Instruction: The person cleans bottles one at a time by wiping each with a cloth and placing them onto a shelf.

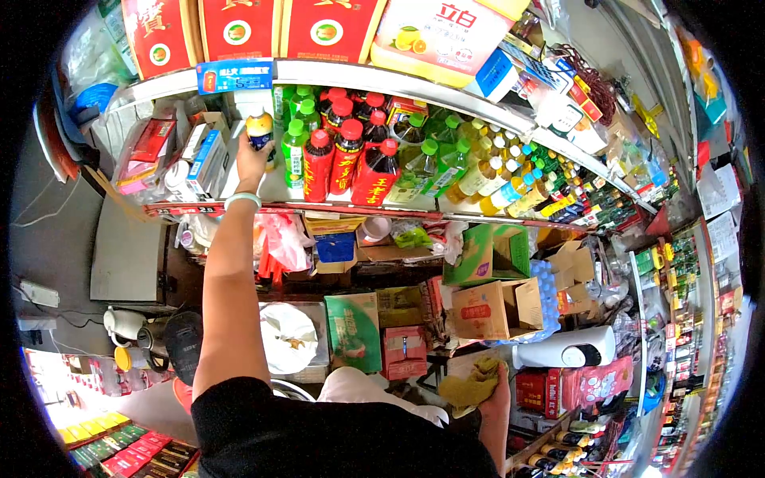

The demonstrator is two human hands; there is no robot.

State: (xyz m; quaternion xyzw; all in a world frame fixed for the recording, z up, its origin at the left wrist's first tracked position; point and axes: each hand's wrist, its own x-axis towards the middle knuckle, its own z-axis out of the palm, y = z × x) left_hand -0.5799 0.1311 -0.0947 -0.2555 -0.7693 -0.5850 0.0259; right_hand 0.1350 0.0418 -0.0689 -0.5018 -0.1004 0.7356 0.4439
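My left hand reaches onto the shelf, its fingers wrapped around a small bottle with a yellow and dark-blue label. The bottle stands upright near the shelf's front. Just right of it are green-capped bottles and red bottles with red caps. Down at my right side, my right hand grips a crumpled yellowish cloth. Part of that hand's fingers is hidden by the cloth.
Small boxes stand left of the bottle. Red cartons and a large yellow-white jug sit on the shelf above. Below are cardboard boxes, a white-lined bin and a white appliance.
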